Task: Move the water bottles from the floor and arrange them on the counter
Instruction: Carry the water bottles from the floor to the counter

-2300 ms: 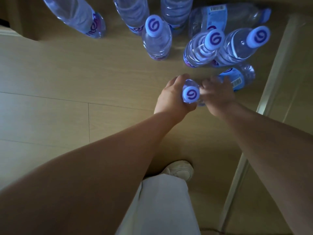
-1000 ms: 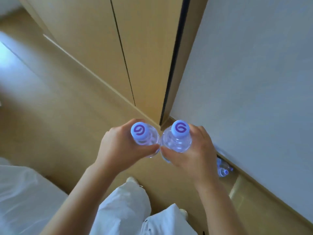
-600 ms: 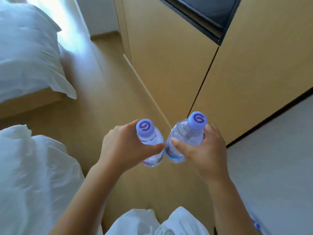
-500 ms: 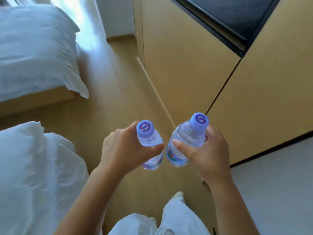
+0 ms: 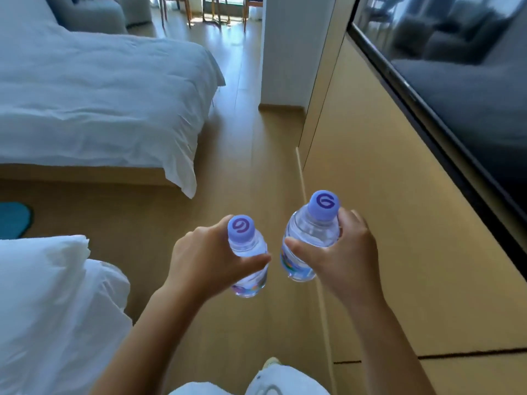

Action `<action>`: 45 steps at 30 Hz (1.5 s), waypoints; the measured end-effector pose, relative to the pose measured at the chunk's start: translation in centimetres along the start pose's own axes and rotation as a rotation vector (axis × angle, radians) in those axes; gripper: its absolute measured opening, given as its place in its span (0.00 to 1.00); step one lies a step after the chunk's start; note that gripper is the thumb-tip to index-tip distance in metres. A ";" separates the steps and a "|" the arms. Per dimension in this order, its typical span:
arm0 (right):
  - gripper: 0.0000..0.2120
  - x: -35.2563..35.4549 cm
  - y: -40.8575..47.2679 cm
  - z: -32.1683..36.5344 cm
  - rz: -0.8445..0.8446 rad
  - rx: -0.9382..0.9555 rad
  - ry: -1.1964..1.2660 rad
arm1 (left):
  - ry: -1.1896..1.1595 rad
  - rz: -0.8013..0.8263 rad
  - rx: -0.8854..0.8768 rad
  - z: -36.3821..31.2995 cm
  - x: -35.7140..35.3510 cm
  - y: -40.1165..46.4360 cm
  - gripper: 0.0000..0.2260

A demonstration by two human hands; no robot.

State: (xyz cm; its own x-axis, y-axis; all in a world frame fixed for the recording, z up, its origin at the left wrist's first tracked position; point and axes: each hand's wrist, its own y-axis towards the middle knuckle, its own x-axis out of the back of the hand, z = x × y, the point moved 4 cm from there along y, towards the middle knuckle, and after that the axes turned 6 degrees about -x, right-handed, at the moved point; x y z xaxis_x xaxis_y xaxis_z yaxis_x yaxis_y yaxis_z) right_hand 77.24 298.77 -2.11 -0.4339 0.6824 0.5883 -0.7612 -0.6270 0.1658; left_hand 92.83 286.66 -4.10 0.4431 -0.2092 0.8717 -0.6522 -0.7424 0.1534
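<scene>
Two hands [image 5: 205, 260] [image 5: 339, 258] each grip bottle [image 5: 248, 263] [image 5: 309, 240]; floor aisle [image 5: 256, 166] between bed [image 5: 99, 95], cabinet [image 5: 370, 195].

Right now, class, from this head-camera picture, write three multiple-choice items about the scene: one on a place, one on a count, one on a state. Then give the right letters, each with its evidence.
1. Where is the bed?
A. left of the hands
B. right of the hands
C. behind the screen

2. How many water bottles are held?
A. one
B. two
C. four

3. In what state are the held bottles?
A. uncapped
B. lying on the floor
C. capped and carried

Key:
1 A, the white bedding fills the upper left.
2 B, the left hand grips the left bottle and the right hand grips the right bottle.
3 C, both lilac caps are on and both bottles are above the wooden floor.
</scene>
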 end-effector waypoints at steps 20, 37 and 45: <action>0.23 -19.8 37.4 6.4 0.120 0.063 0.029 | 0.119 -0.021 0.081 13.7 2.5 37.6 0.22; 0.21 -32.9 69.5 6.2 0.134 -0.033 0.002 | 0.015 0.037 0.082 22.6 -1.3 72.9 0.16; 0.25 -37.0 89.4 8.4 0.127 0.052 0.018 | -0.025 -0.044 0.129 23.7 -2.5 90.7 0.20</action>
State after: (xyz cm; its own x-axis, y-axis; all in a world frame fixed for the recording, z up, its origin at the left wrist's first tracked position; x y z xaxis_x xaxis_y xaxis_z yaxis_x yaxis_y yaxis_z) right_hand 29.33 214.34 -2.39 -0.5345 0.6024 0.5929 -0.6734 -0.7274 0.1320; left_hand 47.12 204.75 -3.40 0.4857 -0.1894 0.8534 -0.5478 -0.8267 0.1284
